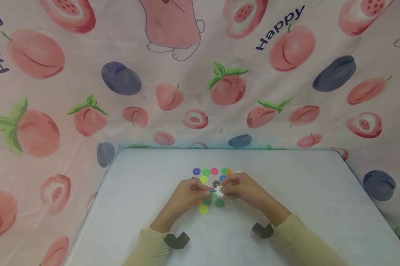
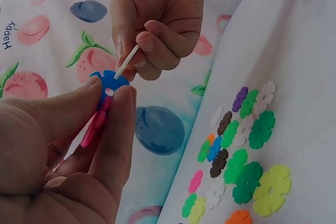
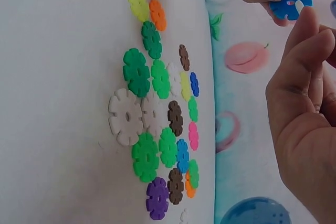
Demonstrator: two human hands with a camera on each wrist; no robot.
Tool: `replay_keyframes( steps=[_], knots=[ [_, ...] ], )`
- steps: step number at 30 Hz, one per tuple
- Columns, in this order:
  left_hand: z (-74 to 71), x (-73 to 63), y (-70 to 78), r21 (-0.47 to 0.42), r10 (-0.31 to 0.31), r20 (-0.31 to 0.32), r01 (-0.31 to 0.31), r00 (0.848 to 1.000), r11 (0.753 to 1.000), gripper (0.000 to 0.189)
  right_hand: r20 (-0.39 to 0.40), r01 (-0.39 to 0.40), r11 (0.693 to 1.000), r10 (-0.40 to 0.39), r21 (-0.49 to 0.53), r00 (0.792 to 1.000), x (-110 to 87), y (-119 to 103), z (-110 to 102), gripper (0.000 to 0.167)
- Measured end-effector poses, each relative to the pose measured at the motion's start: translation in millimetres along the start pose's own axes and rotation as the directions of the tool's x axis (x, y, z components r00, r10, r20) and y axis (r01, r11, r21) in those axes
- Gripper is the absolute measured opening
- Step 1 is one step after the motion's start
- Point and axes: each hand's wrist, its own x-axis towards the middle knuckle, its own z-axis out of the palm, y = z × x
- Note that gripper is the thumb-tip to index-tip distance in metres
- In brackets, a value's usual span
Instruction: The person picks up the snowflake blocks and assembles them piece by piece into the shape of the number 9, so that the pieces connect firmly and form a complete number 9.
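My left hand (image 1: 186, 195) pinches a blue notched plastic disc (image 2: 113, 81) between thumb and fingers, above the table. A pink disc (image 2: 96, 128) is joined to the blue one and sits crosswise to it, partly hidden by the fingers. With thumb and fingertips, my right hand (image 1: 244, 189) pinches a white notched disc (image 2: 127, 62). Seen edge-on in the left wrist view, the white disc meets the rim of the blue disc at a notch. In the right wrist view the right fingers hide most of the white disc.
Loose notched discs in several colours lie on the white table (image 1: 137, 192), beneath and beyond the hands. Among them are a yellow disc (image 2: 272, 190), a purple disc (image 3: 157, 198) and a dark green disc (image 3: 136, 72). A fruit-patterned cloth (image 1: 173, 74) hangs behind the table.
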Motion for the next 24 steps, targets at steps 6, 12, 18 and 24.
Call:
replay_keyframes(
  steps=[6, 12, 18, 24],
  knots=[
    [2.9, 1.5, -2.3, 0.048, 0.009, -0.016, -0.008, 1.000, 0.999, 0.019, -0.010, 0.030, 0.999, -0.030, -0.030, 0.999, -2.5, -0.5, 2.5, 0.020],
    [3.2, 1.0, 0.3, 0.056, 0.030, -0.017, -0.029, 0.999, 0.998, 0.018, -0.004, 0.049, 0.998, -0.050, -0.045, 0.999, -3.2, -1.3, 2.0, 0.020],
    [0.4, 0.1, 1.9, 0.047, 0.028, -0.005, -0.028, 1.000, 0.999, 0.019, 0.013, 0.059, 0.998, -0.058, -0.028, 0.998, -2.3, -0.1, -0.3, 0.021],
    [-1.6, -0.4, 3.2, 0.013, 0.007, 0.001, -0.007, 1.000, 1.000, 0.019, 0.020, 0.040, 0.999, -0.040, 0.006, 0.999, -1.1, 2.2, -2.3, 0.021]
  ],
)
